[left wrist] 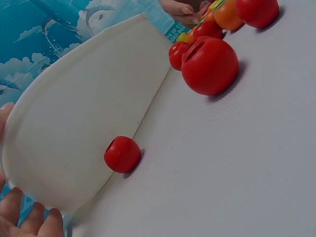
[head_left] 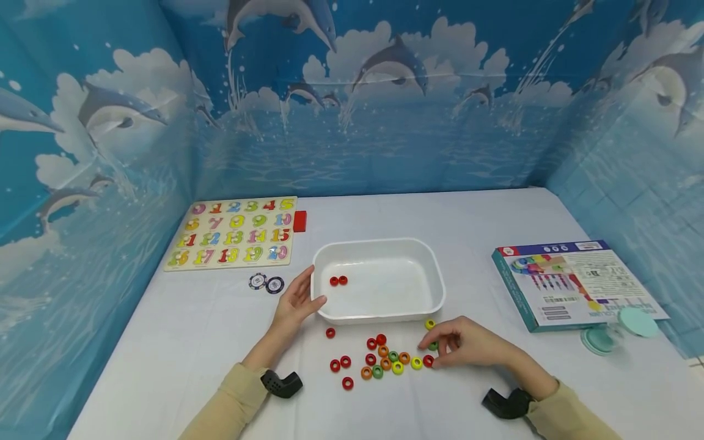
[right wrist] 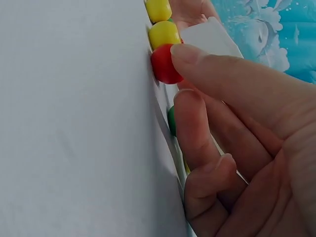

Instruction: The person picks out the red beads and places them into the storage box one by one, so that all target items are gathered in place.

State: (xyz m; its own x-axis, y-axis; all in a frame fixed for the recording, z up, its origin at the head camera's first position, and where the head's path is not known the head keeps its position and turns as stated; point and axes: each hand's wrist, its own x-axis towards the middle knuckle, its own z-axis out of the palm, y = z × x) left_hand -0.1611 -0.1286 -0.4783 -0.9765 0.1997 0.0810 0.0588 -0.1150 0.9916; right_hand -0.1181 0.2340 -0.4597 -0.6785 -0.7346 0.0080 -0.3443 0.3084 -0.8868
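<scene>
A white tray holds two red beads near its left end. My left hand grips the tray's left side, thumb at the near corner and fingers along the wall. In the left wrist view, fingertips show at the tray's edge. My right hand is over the right end of the loose beads. Its thumb touches a red bead; the other fingers are bent, with a gap between the nearest visible fingertip and that bead. A green bead lies partly under the index finger.
Loose red, orange, green and yellow beads lie in front of the tray. A number board and two round chips are at left. At right are a flat box and pale green round containers. A dolphin-print curtain surrounds the table.
</scene>
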